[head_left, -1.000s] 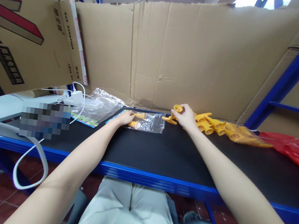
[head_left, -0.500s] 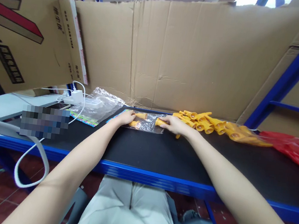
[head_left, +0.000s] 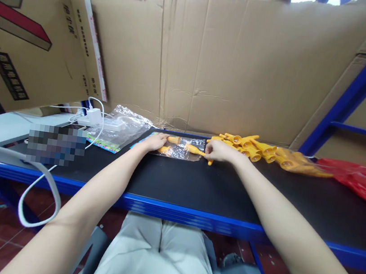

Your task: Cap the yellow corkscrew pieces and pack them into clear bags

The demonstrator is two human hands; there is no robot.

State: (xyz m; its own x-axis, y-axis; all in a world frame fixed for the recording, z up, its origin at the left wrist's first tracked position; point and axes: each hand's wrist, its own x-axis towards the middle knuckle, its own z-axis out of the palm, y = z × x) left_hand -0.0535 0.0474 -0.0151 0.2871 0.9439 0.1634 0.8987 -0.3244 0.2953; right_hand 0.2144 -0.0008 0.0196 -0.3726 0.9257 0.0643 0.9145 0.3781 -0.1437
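A clear plastic bag (head_left: pixel 180 155) with a printed strip at its left end lies flat on the black tabletop. My left hand (head_left: pixel 157 142) is closed on the bag's left part, beside two yellow trumpet-shaped plastic pieces (head_left: pixel 173 140) in it. Another yellow trumpet-shaped piece (head_left: pixel 194 149) lies at the bag's right part, wide end to the left. My right hand (head_left: pixel 217 152) pinches its narrow right end. One more yellow tip (head_left: pixel 210 162) shows below my right fingers. Behind that hand is a pile of similar yellow pieces (head_left: pixel 252 150).
Empty clear bags (head_left: pixel 127 122) lie left, near a white charger with cable (head_left: pixel 94 116) and a blurred-out object (head_left: pixel 55 144). A red plastic bag (head_left: pixel 360 182) lies far right. Cardboard (head_left: pixel 247 69) walls the back; a blue rail (head_left: pixel 189 215) edges the front.
My right hand has shifted slightly right, from the yellow piece's wide end to its narrow end, so more of the piece shows. My left hand stays nearly in place.
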